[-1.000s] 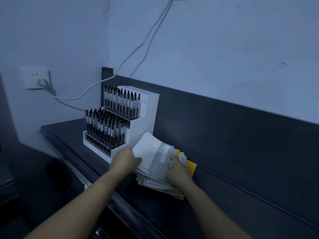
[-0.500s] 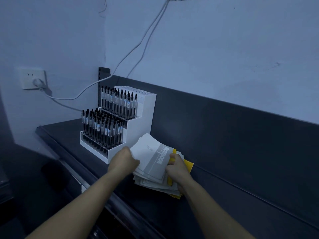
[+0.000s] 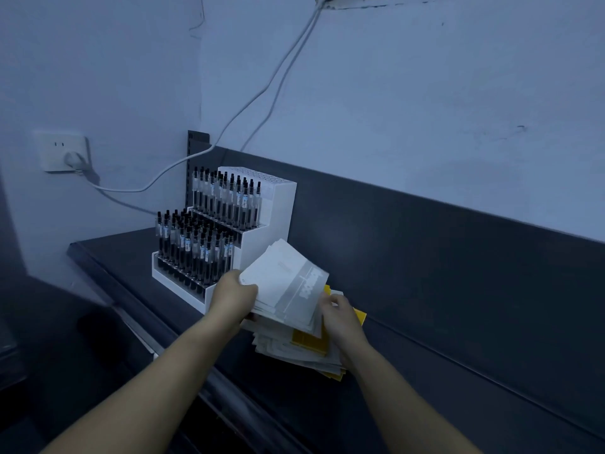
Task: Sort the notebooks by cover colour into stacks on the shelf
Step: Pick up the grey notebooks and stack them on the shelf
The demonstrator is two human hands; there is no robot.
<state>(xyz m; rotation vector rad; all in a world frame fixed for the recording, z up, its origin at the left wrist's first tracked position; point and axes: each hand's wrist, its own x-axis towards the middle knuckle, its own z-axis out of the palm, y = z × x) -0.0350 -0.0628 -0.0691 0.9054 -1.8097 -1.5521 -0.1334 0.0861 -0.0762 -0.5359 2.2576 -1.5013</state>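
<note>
Dim room, pale wall [image 3: 425,93] behind a dark shelf [image 3: 114,253] with a raised back panel [image 3: 425,257]. On the wall at left, a socket [image 3: 62,152] with a plug in it, and a white cable [image 3: 131,190] looping away and up toward the top of view. At the shelf's left end, against the back panel, a white stepped pen stand [image 3: 262,231] full of black-capped pens [image 3: 196,244]. Just right of the stand's front corner, a loose pile of notebooks [image 3: 284,348] lying flat, mostly white, far corner close to the back panel.

Left hand [image 3: 233,298] closed round the left edge of a batch of white notebooks [image 3: 281,283], raised and tilted up off the pile, top cover crossed by a grey band. In the gap beneath, a yellow notebook [image 3: 309,339]; more yellow at the pile's right and near edges. Right hand [image 3: 342,319] at the pile's right side, fingers curled against the raised batch and the yellow cover; whether actually gripping, impossible to tell.
</note>
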